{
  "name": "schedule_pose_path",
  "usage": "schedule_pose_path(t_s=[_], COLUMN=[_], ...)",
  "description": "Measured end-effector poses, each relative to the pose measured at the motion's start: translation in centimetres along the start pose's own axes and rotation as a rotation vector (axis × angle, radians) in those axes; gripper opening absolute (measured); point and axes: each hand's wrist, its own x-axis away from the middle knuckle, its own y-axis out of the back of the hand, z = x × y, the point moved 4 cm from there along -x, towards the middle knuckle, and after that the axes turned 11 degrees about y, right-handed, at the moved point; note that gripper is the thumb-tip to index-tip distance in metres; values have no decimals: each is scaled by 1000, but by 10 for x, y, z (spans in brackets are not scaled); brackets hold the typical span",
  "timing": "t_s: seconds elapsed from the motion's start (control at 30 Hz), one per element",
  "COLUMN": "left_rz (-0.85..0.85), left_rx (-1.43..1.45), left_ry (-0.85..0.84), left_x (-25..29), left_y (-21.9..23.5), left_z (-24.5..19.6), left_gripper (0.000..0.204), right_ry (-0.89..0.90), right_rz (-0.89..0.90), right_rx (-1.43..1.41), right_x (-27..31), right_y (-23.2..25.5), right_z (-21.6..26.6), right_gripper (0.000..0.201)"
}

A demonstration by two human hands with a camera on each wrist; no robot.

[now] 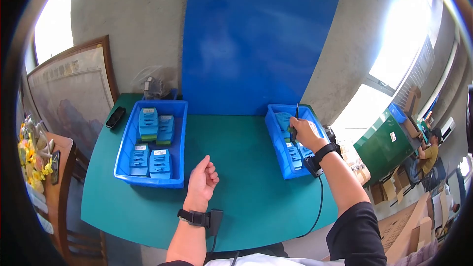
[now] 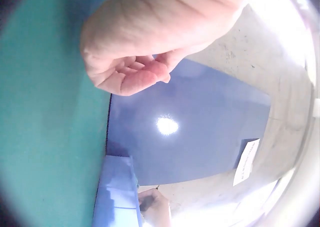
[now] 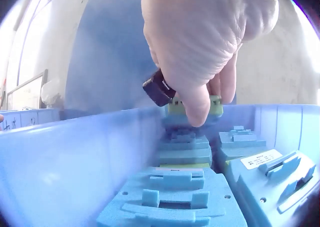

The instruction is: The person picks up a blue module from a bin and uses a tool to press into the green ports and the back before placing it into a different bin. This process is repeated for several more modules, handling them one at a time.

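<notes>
My right hand (image 1: 306,132) is over the right-hand blue bin (image 1: 277,153) and grips a black, square-ended thing (image 3: 159,87) with a thin dark tip (image 1: 297,110) pointing up. Behind the thumb shows the green edge (image 3: 215,105) of a blue-and-green block; I cannot tell whether the fingers hold it. Blue slotted blocks (image 3: 172,189), some with white labels, lie below the hand in this bin. My left hand (image 1: 202,180) hovers above the table between the bins, its fingers loosely curled and holding nothing.
The left-hand blue bin (image 1: 119,165) contains several blue blocks (image 1: 159,162) on the green table (image 1: 236,187). A black case (image 1: 116,117) lies left of it, and a plastic bag (image 1: 155,84) sits behind. A blue panel (image 1: 256,34) stands at the back. Cables trail from both wrists.
</notes>
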Motion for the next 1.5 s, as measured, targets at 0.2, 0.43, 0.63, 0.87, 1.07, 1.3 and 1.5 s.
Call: schedule_pose_path(t_s=[0.2,0.43,0.63,0.87,1.07,1.3,1.5], left_rz=[8,25,115,133,-758,-1072,-531], left_rx=[22,-20,46,-67,-405,-492,-420], left_ry=[-5,-30,-20,-315,-672,-376,-329], left_x=[-6,2,19,33,9,12,12], left_y=[5,-1,-22,-56,5,23,17], left_z=[2,2,0,-110,-222,-208,-205], left_gripper=[25,25,24,15,42,51,47], right_ry=[-1,-100,-283,-467,-483,-470,-466], right_rz=[-28,-397,-553,-542,-532,-517,-505], right_rx=[-196,-697,-1762,-1877,-1816,-1780,-1768], right_x=[3,7,27,38,40,37,36], right_y=[5,42,-29,-88,-93,-94,-92], right_z=[9,73,159,175,174,174,175], right_gripper=[29,15,55,60,53,51,49])
